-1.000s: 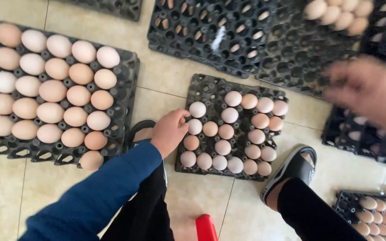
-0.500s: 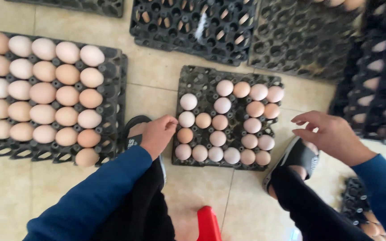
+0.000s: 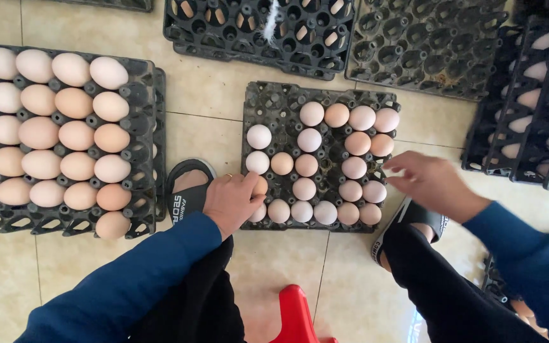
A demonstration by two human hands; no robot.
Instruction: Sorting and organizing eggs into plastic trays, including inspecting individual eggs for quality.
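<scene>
Filling step under way, as I judge it: middle tray of black plastic, on the tiled floor between the person's feet, is about two-thirds loaded with eggs; its far-left cups are bare; next move likely calls for seating the egg in hand into the near-left cup without knocking neighbours.

Full tray lies to the left, well apart from the hands, packed with pale and tan eggs; empty black trays lie along the top; stacked trays with eggs stand at right.

Left arm, blue sleeve, reaches forward over the left knee; left hand sits palm-down at the tray's near-left corner, fingers curled narrow around a tan egg, only its edge showing past the fingertips; a ring shows on one finger.

Right arm comes in from the right, wrist bent; right hand hovers just beside the tray's right edge, fingers spread loosely, nothing held, fingertips near the pink eggs at that side.

Black sandals under each hand; red stool below.
</scene>
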